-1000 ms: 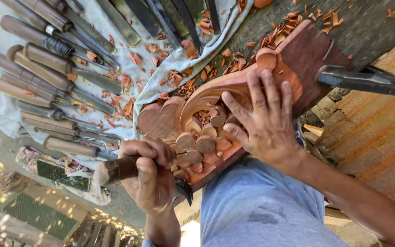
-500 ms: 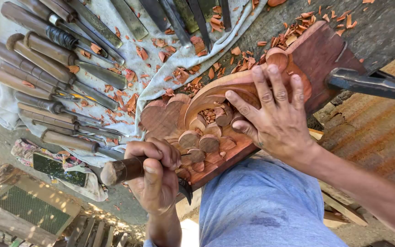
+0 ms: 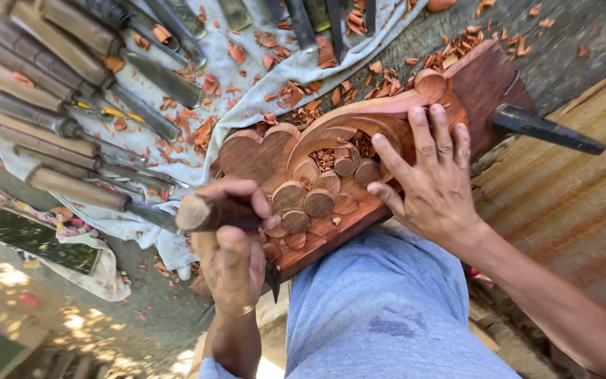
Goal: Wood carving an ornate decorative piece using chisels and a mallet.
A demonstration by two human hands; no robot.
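A reddish wooden carving (image 3: pixel 317 175) with scrolls and round raised discs lies tilted across my knee, and wood chips sit in its hollows. My left hand (image 3: pixel 233 260) is closed around a chisel's wooden handle (image 3: pixel 201 212) at the carving's lower left edge. The chisel's dark blade (image 3: pixel 272 279) shows below my fist. My right hand (image 3: pixel 433 189) lies flat on the carving's right part, fingers spread toward a round knob (image 3: pixel 429 84).
A row of wooden-handled chisels (image 3: pixel 71 126) lies on a white cloth (image 3: pixel 261 91) strewn with orange wood chips. A black metal bar (image 3: pixel 548 130) sticks out from the carving's right end. Corrugated sheet (image 3: pixel 569 210) is on the right. My blue-trousered leg (image 3: pixel 387 309) is below.
My left hand with the chisel has shifted slightly up against the carving's edge. My right hand stays pressed on the carving.
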